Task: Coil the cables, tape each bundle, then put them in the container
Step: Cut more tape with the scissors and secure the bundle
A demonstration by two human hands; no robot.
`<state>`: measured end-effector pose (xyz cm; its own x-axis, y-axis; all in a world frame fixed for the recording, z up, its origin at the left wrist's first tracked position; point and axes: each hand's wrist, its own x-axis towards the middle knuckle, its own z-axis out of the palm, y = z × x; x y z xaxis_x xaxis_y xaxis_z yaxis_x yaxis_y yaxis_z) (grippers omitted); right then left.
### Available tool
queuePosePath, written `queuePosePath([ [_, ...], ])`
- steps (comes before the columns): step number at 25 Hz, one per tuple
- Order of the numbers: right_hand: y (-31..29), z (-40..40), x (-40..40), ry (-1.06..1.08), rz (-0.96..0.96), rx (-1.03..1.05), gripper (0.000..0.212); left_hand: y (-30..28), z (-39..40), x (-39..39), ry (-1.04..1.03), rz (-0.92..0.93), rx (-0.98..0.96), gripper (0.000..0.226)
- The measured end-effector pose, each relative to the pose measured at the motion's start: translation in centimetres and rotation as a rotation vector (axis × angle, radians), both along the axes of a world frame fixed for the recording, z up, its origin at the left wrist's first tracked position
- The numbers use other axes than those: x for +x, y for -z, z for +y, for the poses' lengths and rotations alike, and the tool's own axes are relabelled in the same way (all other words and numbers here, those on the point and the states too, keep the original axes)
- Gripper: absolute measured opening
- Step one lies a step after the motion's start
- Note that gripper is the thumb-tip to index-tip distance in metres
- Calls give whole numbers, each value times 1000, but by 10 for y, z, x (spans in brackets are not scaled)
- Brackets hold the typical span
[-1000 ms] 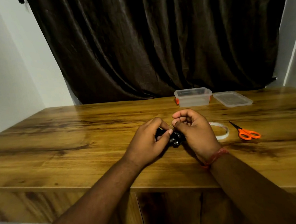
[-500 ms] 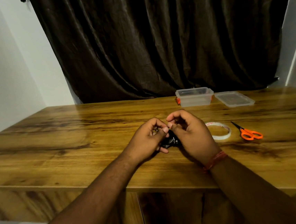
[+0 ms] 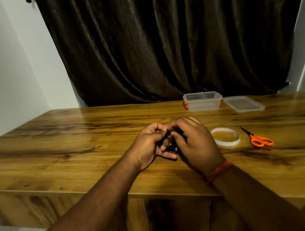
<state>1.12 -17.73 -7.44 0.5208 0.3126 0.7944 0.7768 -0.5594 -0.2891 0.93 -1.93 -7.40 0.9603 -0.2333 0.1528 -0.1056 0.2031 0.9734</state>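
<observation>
Both hands, the left hand (image 3: pixel 152 146) and right hand (image 3: pixel 193 145), clamp a small black cable bundle (image 3: pixel 172 148) between curled fingers above the table (image 3: pixel 76 141), pressed closer together than a second ago, apparently tightening the coil. Just right lie the tape (image 3: pixel 226 137) and scissors (image 3: pixel 258 138); beyond, the open container (image 3: pixel 202 102) waits.

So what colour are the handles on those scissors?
Bright orange, with dark blades. The scissors lie on the table, seen clearly in the head view.
</observation>
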Motion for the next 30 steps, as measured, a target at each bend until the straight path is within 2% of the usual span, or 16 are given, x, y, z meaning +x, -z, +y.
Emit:
queuePosePath([
  [3,-1,3,-3,48,-66,-123,20,-1,0,0,-51,-6,4,10],
  [6,0,4,-4,31,-40,-160,21,0,1,1,-82,-18,17,8],
  [9,2,0,0,28,58,-4,27,-2,2,0,-78,-15,-2,9],
  [12,2,-3,0,-27,252,85,34,-3,1,-2,-64,-11,19,15],
  [15,3,-5,0,-28,338,123,24,0,-1,-3,-62,-61,106,15],
  [18,2,-6,1,-18,385,162,17,4,-4,-4,-121,-172,268,15],
  [22,1,-6,0,-23,411,197,14,3,-6,-6,-306,-408,547,9],
  [28,1,-4,-2,-63,439,213,16,6,0,1,-475,-702,716,17],
  [30,1,-4,-2,-69,442,213,14,6,1,3,-524,-745,748,19],
])
